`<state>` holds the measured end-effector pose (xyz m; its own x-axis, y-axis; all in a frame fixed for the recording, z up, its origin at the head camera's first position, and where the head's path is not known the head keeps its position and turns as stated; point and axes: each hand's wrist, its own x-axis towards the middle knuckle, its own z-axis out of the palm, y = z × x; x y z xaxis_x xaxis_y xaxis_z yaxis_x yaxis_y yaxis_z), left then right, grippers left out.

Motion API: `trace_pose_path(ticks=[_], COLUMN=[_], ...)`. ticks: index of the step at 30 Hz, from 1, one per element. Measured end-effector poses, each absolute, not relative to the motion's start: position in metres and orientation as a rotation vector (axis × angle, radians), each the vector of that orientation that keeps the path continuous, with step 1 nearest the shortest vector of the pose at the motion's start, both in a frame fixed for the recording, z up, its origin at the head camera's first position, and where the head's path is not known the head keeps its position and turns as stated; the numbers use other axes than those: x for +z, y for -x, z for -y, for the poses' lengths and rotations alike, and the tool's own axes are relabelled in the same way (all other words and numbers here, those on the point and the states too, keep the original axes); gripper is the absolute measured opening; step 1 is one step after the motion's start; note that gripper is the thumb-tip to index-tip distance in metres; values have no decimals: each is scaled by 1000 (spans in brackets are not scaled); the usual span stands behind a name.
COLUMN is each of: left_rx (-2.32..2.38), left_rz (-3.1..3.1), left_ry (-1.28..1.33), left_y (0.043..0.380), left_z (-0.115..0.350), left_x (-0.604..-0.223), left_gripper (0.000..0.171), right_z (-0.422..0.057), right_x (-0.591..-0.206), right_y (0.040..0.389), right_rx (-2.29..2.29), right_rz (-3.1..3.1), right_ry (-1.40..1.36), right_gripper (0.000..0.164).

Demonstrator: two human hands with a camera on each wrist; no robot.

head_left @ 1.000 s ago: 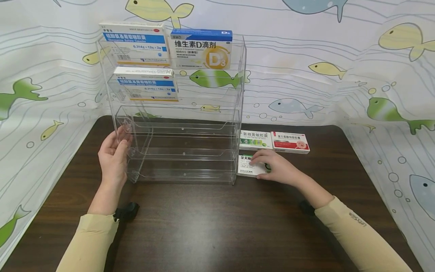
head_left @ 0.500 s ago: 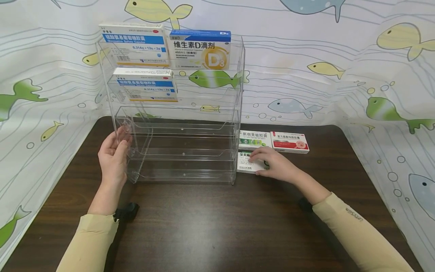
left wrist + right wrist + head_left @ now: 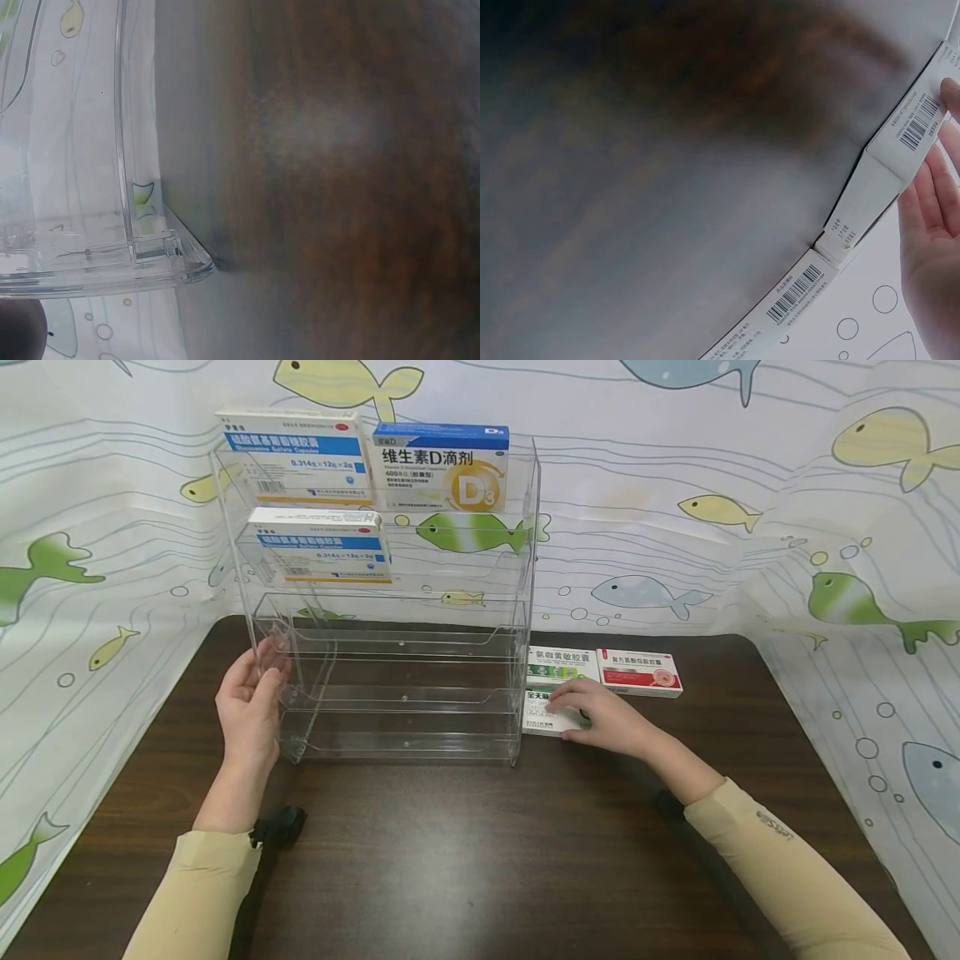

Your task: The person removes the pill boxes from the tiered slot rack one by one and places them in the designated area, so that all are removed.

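Note:
A clear acrylic display rack (image 3: 405,697) with several tiers stands on the table. My left hand (image 3: 251,702) grips its left side panel, thumb in front and fingers behind it. In the left wrist view, the rack's lower corner (image 3: 191,262) sits on the table. Just right of the rack, my right hand (image 3: 607,718) pinches a white medicine box (image 3: 542,714) lying flat, thumb on its near edge and fingers over its top. The right wrist view shows the thumb (image 3: 951,97) against a barcoded box side (image 3: 915,124).
Behind the held box lie a green-and-white medicine box (image 3: 561,666) and a red-and-white one (image 3: 640,672). On the upper tiers stand two blue-and-white glucosamine boxes, one higher (image 3: 300,460) and one lower (image 3: 322,547), and a vitamin D box (image 3: 442,472). A fish-patterned sheet (image 3: 645,560) hangs behind.
My right hand has slid the white medicine box a little away from me, up against the green-and-white box. The left hand keeps its place on the rack.

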<state>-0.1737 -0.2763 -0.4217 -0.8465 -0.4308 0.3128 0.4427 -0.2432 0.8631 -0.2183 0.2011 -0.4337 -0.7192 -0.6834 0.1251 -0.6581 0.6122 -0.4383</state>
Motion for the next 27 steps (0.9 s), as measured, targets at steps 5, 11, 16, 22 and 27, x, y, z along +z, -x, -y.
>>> trace_pose_path(ticks=[5,11,16,22,27], left_rx=[-2122,-2123,-2124,-2123,-2128], left_rz=[1469,1475,1465,1462,1457], left_ry=[13,21,25,24,23], left_y=[174,173,173,173,173], left_z=[277,277,276,276,276], left_x=[-422,-422,-422,-421,-422], left_gripper=[38,37,37,38,38], right_z=[-200,-200,-199,-199,-199], right_x=[-433,-434,-434,-434,-433], right_y=[220,221,222,224,224], right_rx=[-713,-700,-691,-700,-706], right_rz=[-2771,-2778,-2780,-2775,-2774], right_ry=[1145,1142,1137,1124,1123], right_gripper=[41,42,42,42,42])
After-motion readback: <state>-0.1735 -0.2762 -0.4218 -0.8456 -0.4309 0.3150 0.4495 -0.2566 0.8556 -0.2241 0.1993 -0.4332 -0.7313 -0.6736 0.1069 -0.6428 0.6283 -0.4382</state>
